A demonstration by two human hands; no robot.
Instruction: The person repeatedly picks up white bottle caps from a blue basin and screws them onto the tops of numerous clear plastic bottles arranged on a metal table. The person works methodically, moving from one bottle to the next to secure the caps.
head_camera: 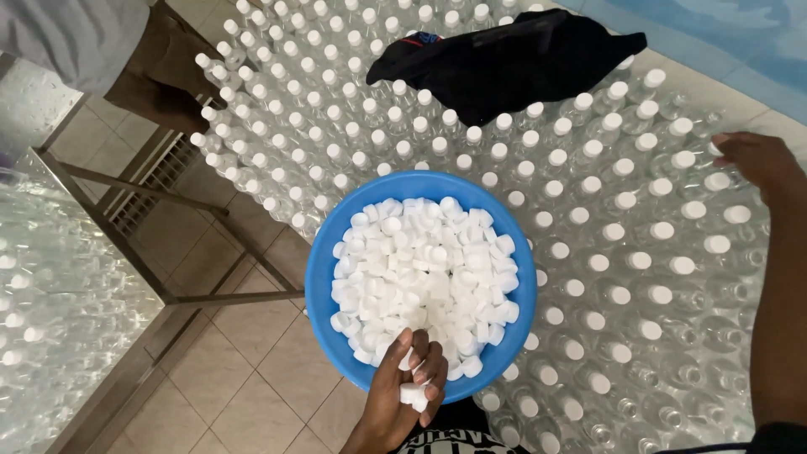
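Observation:
A blue round basin (pixel 324 277) full of white plastic caps (pixel 424 269) rests on top of a field of clear capped bottles (pixel 614 261). My left hand (pixel 403 391) is at the basin's near rim, fingers closed on a few white caps. My right hand (pixel 752 160) reaches out at the far right, its fingers curled over the cap of a bottle (pixel 717 151). My right forearm runs down the right edge of the view.
A black cloth (pixel 513 59) lies on the bottles at the back. Another person in brown trousers (pixel 160 67) stands at the top left. A metal frame (pixel 151 193) and more bottles (pixel 50 303) are at the left, over a tiled floor (pixel 235 370).

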